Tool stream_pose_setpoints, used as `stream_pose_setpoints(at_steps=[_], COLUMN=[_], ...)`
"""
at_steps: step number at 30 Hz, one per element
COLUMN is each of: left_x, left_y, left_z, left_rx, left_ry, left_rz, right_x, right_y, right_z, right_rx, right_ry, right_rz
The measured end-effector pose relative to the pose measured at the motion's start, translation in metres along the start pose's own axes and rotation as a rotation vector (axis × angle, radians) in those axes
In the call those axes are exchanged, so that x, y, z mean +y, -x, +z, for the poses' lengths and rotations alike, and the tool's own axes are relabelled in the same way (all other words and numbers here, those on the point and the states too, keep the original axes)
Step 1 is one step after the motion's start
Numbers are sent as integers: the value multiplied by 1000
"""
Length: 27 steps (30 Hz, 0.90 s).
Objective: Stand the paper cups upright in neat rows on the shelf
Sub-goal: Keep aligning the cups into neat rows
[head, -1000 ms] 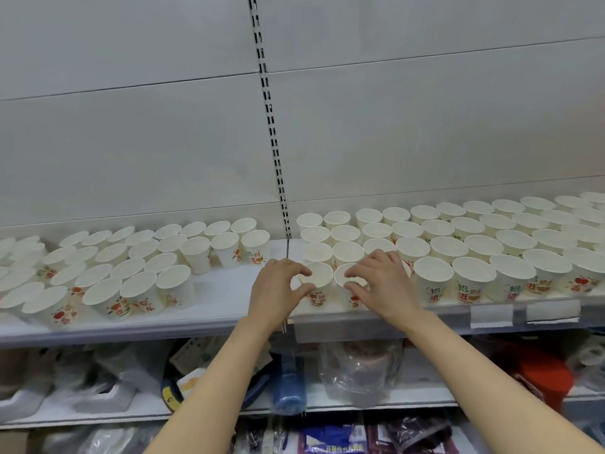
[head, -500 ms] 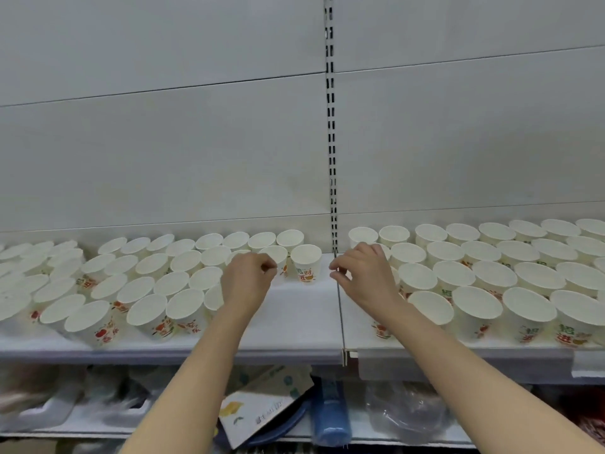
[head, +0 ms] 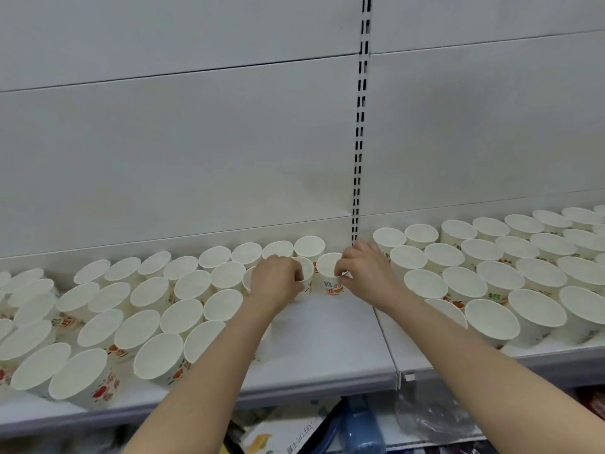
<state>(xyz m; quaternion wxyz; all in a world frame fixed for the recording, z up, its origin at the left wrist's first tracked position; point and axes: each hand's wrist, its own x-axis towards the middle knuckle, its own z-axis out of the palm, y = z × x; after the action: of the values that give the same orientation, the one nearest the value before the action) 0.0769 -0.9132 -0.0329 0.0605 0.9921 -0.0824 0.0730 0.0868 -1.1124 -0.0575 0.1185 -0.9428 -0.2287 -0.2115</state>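
Paper cups [head: 183, 309] upright in rows on the shelf [head: 327, 355], left of a bare strip, more cups [head: 484, 283] to its right, slotted upright [head: 359, 142] behind, both hands between the groups

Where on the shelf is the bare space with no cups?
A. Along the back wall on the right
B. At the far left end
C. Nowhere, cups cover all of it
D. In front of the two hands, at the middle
D: the shelf lies bare in front of the left hand and right hand, each gripping a cup, with cups packed on both sides.
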Motion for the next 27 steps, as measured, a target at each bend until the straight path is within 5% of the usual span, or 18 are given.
stream_pose_setpoints(at_steps=[27], left_x=[36], left_y=[9], left_z=[9], left_rx=[76], left_ry=[155], left_rz=[121], right_x=[50], right_y=[-22], right_z=[-12], right_rx=[-68], right_ry=[105], right_rz=[77])
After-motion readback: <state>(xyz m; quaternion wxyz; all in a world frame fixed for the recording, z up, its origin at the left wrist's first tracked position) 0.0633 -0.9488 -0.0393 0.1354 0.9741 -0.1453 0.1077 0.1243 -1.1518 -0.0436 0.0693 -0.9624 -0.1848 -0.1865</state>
